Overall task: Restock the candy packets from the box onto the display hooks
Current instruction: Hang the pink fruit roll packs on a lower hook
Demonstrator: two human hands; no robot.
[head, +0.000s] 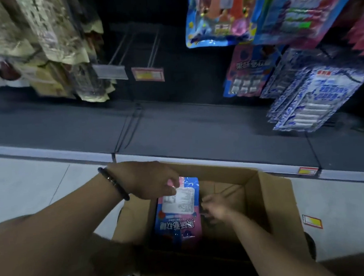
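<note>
Pinching candy packet point(178, 215) with left hand point(146, 180), label point(180, 200) print blurred, right hand point(214, 209) grip unclear inside box point(270, 187)

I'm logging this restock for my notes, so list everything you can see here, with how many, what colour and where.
box: one, brown, on the floor
candy packet: one, pink and blue, in the box
bare hooks: at least two, metal, display centre
snack packets: several, tan, hanging left
sachet packs: several, blue and white, hanging right
bracelet: one, black, left wrist
left hand: pinches the candy packet's top
right hand: inside the box, blurred
</note>
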